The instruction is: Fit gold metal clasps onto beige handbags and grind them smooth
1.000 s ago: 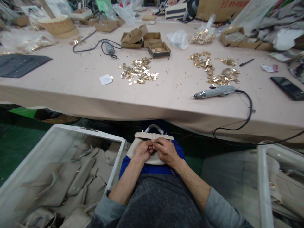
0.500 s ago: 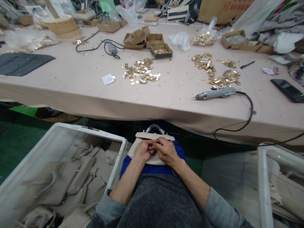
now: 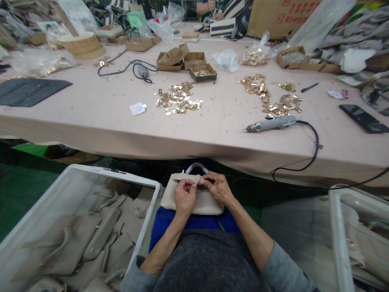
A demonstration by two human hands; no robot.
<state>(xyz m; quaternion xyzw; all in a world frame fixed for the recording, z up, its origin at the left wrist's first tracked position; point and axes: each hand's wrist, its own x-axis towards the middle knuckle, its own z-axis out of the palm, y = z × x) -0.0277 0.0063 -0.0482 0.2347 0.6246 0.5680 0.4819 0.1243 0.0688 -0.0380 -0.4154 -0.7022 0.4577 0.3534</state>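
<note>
A cream handbag rests on my lap, its wrapped top handle towards the table. My left hand is closed in a pinch at the middle of the bag's flap. Opposite it, my right hand pinches the same part of the flap from the right. The fingertips of both hands nearly meet there. Whether a small fitting sits between them is too small to make out.
On the table lie an electric screwdriver with a black cord, loose gold metal fittings, small cardboard boxes and a phone. Bins of bags flank me: a left bin and a right bin. Another person's hand shows far back.
Both hands have shifted on the flap: the left has turned more upright, and the right has moved up and outward. More of the bag's front shows. The view has tilted slightly.
</note>
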